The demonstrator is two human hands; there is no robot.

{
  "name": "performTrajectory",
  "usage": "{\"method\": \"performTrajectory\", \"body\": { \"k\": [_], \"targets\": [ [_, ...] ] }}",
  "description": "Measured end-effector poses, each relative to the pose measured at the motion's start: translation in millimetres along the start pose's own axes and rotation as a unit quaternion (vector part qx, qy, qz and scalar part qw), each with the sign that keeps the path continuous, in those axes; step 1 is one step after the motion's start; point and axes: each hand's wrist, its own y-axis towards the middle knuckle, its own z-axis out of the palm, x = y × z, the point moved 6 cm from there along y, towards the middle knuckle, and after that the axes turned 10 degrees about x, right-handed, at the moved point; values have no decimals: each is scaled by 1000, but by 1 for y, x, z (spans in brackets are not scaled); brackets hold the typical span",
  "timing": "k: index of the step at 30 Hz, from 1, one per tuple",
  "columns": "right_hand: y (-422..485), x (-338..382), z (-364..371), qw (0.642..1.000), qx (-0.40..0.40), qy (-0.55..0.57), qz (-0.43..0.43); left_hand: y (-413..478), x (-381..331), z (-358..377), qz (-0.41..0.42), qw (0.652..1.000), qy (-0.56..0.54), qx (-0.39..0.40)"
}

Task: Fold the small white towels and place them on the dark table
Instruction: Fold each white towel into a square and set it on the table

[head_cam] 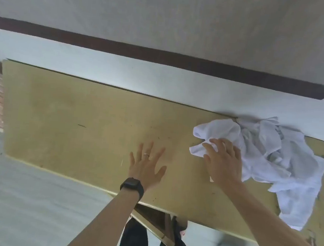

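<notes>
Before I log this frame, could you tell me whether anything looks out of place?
The white towels lie crumpled in a heap at the tan table's right end; one hangs over the near edge and might slip off.

A person's left hand (146, 165), fingers spread, is held over a tan table (69, 118) toward 6 o'clock, with a ring (146, 155) on one finger and a black watch (132, 187) on the wrist. At 3 o'clock the right hand (222, 161) rests on a crumpled heap of white towels (272, 152), which overlaps the table's far edge. A dark band (163, 54) crosses at 12 o'clock.
</notes>
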Motion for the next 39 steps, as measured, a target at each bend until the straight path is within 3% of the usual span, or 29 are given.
{"method": "performTrajectory", "body": {
  "k": [6,9,13,16,19,23,28,34,39],
  "targets": [
    [20,20,27,995,76,-66,-3,14,7,12,9,999,49,9],
    [24,29,23,992,99,-77,8,18,10,7,8,997,47,54],
    [17,42,-35,999,-26,18,36,12,5,-30,40,989,-50,132],
    [5,49,-90,986,-74,142,52,-4,-14,-93,126,971,-190,77],
    [-8,58,-143,947,-81,306,58,-32,-47,-164,226,949,-220,9],
    [-24,75,-198,876,-39,472,84,-61,-84,-221,304,931,-203,6],
    [-45,83,-229,803,-72,585,90,-104,-91,-256,319,924,-206,-40],
    [-64,115,-233,875,-92,473,49,-128,-60,-266,303,942,-141,-24],
    [-70,131,-218,922,-84,377,12,-127,9,-248,266,963,-50,-4]
  ]
}}
